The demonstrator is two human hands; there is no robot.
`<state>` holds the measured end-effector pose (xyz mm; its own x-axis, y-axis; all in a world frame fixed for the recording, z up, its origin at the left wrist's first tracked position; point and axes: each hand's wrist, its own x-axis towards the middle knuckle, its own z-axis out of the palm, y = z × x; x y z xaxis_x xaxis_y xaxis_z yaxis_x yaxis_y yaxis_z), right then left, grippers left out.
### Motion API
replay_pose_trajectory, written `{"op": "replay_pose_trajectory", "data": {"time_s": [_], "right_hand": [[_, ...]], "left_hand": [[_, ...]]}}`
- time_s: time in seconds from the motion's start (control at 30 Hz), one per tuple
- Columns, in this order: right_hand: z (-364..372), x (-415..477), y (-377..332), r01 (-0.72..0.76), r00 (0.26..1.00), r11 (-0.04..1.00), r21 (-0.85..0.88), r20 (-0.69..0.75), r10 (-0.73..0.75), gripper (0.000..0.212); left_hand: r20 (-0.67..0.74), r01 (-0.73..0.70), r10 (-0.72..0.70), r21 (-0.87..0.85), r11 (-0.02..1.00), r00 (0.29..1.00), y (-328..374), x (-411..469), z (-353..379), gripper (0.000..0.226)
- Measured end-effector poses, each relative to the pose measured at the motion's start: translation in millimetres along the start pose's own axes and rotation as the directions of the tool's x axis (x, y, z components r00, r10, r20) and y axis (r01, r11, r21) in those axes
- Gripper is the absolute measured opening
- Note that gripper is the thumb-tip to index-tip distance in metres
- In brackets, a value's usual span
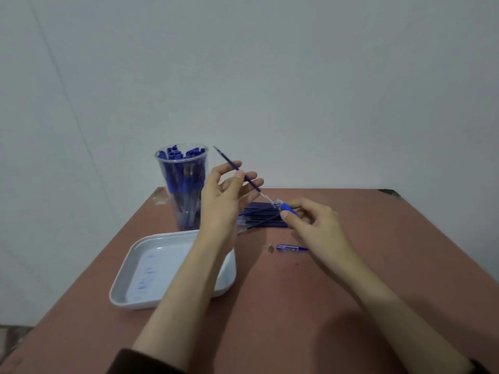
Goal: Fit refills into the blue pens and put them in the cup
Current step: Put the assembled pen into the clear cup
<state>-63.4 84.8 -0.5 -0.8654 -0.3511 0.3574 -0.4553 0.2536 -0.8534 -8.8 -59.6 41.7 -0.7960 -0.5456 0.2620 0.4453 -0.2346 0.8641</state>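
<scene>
Reddish-brown table (378,252), plain grey wall (270,63) behind it. The left hand (224,195) is up in the air, pinching a thin dark-blue refill (228,161) between the thumb and fingertips, with the other fingers fanned out loose. The refill is tilted: its top end points to about 11 o'clock and its whitish lower end slants down to 4 o'clock, where it meets the pen (287,208). The right hand (316,222) grips that pen by its blue end between thumb and forefinger, with the rest of the fingers curled under. I can't tell if the refill's end is already inside the pen or just touching its mouth, it's too blurry there.

The cup (183,184) is clear plastic and stands upright at 10 o'clock from the left hand, near the table's far-left corner. It's packed with blue pens, caps up. A pile (259,214) of dark-blue refills and pens lies flat on the table between the two hands.

A white tray (140,265) sits at 7 o'clock from the left hand, with blue smudges on its bottom, and the left forearm crosses over its right side. At 6 o'clock from the right thumb a short blue pen piece (291,248) lies on the table, with a tiny tan bit (270,247) just beside it at 9 o'clock. There's a dark sleeve (140,360) at the bottom edge.
</scene>
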Motion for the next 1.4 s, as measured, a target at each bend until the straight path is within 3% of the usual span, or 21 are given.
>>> {"op": "replay_pose_trajectory", "data": {"time_s": [0.23,1.1,1.23,1.4], "right_hand": [[-6.1,5.0,2.6,0.005,0.998,0.999,-0.036,-0.062,-0.007,0.008],[-4.9,3.7,2.4,-0.009,0.998,0.997,-0.073,-0.069,0.004,0.016],[-4.2,4.7,2.5,-0.014,0.998,0.999,-0.051,-0.062,0.011,0.014],[-4.6,4.0,-3.1,-0.067,0.998,0.987,0.145,0.009,0.067,0.012]], "left_hand": [[-0.038,-0.051,0.046,-0.142,0.989,0.998,-14.2,5.2,13.4,0.012],[-0.008,-0.001,0.001,-0.025,1.0,1.0,-20.6,2.6,12.8,0.009],[0.065,0.054,-0.056,0.029,0.998,0.996,-26.6,0.4,13.8,0.008],[0.229,0.068,-0.118,0.217,0.974,0.966,-30.1,-0.6,12.1,0.012]]}}
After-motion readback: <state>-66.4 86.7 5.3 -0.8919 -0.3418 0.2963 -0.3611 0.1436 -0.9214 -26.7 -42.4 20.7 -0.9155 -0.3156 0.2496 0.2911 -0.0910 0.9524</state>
